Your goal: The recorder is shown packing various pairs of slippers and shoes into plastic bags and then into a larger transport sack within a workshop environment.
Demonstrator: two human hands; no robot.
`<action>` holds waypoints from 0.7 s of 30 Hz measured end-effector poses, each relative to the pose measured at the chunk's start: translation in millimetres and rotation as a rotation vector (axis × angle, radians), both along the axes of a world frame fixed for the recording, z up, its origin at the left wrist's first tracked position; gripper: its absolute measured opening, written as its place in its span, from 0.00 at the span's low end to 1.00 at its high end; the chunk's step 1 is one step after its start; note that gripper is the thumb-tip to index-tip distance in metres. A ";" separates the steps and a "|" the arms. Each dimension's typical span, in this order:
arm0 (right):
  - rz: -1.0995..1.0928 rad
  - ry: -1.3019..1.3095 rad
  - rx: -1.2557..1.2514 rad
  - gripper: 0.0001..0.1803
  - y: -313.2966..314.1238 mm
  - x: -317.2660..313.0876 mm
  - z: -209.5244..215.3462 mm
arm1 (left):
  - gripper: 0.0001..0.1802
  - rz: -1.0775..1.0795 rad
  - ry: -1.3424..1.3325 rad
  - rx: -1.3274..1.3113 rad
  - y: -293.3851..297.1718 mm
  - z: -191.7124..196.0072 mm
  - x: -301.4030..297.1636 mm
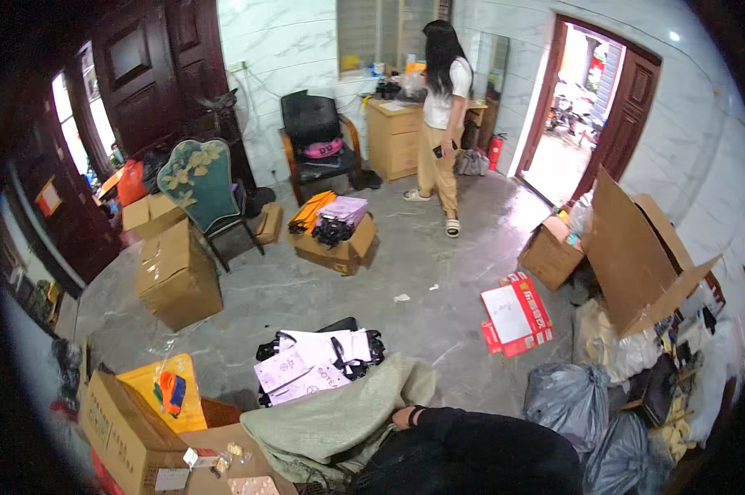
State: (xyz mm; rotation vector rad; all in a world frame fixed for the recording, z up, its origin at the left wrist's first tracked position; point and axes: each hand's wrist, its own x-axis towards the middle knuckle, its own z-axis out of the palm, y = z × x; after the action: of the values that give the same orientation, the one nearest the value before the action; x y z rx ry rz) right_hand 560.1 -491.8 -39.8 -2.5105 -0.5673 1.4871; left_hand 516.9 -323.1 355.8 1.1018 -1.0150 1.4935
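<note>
At the lower middle, my right hand (404, 417), with a dark band on its wrist, reaches out of a black sleeve. It is closed on the edge of a grey-green woven sack (339, 417), which lies crumpled in front of me; the fingertips are partly hidden. My left hand is not in view. Just beyond the sack lies a pile of pale lilac paper bags (302, 367) with black handles. An orange-yellow bag (160, 381) with coloured straps on it lies left of the sack, beside an open cardboard box (125, 429).
A person (447, 107) stands by a wooden desk (391, 140). A box (339, 257) of orange and lilac bags, a tall carton (179, 276) and a green chair (201, 186) stand farther off. Grey plastic sacks (566, 400) and a red-white flat box (517, 313) are on the right.
</note>
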 end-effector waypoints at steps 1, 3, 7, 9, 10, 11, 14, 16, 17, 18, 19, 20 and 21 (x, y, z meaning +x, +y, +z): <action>0.078 -0.023 0.031 0.13 7.2 3.0 -12.1 | 0.12 0.049 -0.009 0.016 5.3 6.9 -9.1; 0.018 -0.143 0.131 0.14 -34.8 -13.0 -121.0 | 0.08 0.127 0.027 0.185 9.8 14.5 -8.2; -0.053 0.017 0.095 0.18 -16.0 3.0 -43.3 | 0.25 0.128 0.104 0.653 41.3 -13.5 4.6; -0.134 -0.014 0.100 0.20 -19.9 1.4 -32.8 | 0.25 0.077 0.133 0.602 34.8 -6.4 18.4; -0.145 -0.039 0.075 0.20 -83.0 -19.0 -117.1 | 0.21 0.056 0.271 0.693 35.0 -15.0 14.7; -0.142 0.088 0.319 0.21 -124.9 2.5 -173.3 | 0.18 0.049 0.414 0.780 45.2 -26.1 10.8; -0.027 -0.012 0.063 0.18 -29.7 -2.3 -74.1 | 0.19 0.165 0.894 0.882 79.4 -65.7 2.5; 0.024 0.026 0.126 0.17 -36.8 -4.8 -72.6 | 0.19 0.230 1.044 0.854 93.0 -114.6 -2.6; 0.054 0.043 0.210 0.16 -39.6 -5.0 -73.2 | 0.20 0.261 1.200 0.821 99.5 -142.7 -8.5; 0.074 0.153 0.182 0.16 -39.9 -0.7 -76.0 | 0.20 0.278 1.204 0.812 103.6 -169.5 -20.0; 0.090 0.262 0.153 0.17 -40.7 4.6 -83.8 | 0.18 0.230 1.373 0.798 107.2 -196.6 -33.3; 0.110 0.258 0.154 0.17 -40.0 11.3 -94.9 | 0.17 0.183 1.542 0.774 110.9 -220.7 -44.3; 0.158 0.203 0.152 0.16 -40.3 16.8 -109.6 | 0.16 0.128 1.665 0.778 113.0 -240.6 -52.4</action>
State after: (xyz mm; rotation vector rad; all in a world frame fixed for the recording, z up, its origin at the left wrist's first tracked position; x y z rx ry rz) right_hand 576.9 -532.1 -149.4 -2.2125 -0.8249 1.6598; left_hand 464.5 -210.1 115.2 2.2785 -0.2052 -0.1708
